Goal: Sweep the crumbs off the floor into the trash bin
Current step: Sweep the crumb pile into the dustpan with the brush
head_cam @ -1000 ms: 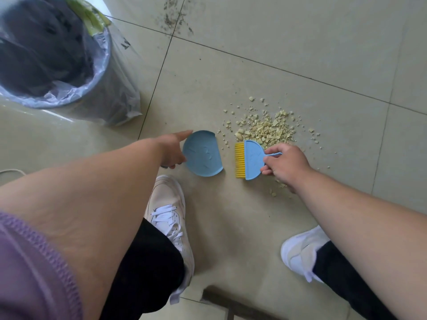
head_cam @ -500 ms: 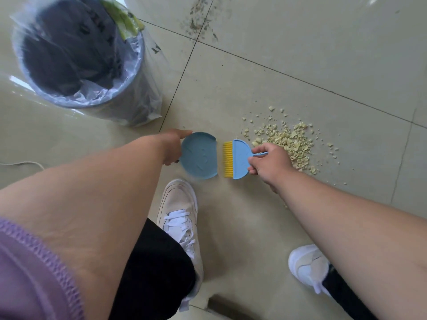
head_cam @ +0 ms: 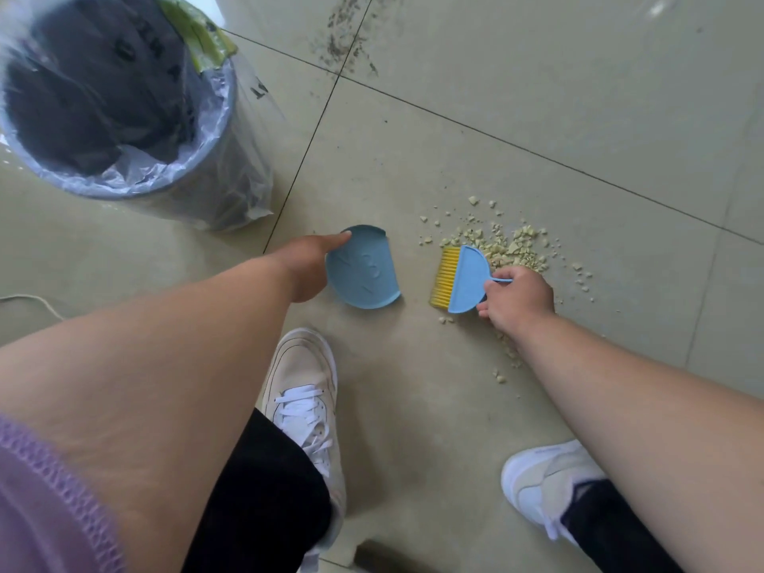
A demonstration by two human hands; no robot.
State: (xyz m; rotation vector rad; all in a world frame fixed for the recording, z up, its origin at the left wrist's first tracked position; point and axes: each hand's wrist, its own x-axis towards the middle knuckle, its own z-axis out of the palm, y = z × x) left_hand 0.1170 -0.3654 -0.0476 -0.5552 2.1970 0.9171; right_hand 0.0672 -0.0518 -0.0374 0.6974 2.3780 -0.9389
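Note:
A pile of pale yellow crumbs (head_cam: 512, 246) lies on the tiled floor, right of centre. My right hand (head_cam: 516, 299) grips the handle of a small blue brush (head_cam: 465, 279) with yellow bristles that point left, at the pile's left edge. My left hand (head_cam: 308, 264) holds a small blue dustpan (head_cam: 364, 268) flat on the floor, its index finger stretched along the far rim. A gap of bare floor separates the pan from the bristles. The trash bin (head_cam: 136, 175), lined with a clear bag, stands at the upper left.
My two white sneakers stand below the tools, the left one (head_cam: 306, 390) and the right one (head_cam: 541, 477). A dark dirt smear (head_cam: 343, 43) marks the tile at the top. A thin white cord (head_cam: 29, 301) lies at the left edge.
The brush has moved right, away from the dustpan, back to the edge of the crumb pile. The dustpan has stayed in my left hand on the floor. The view has shifted.

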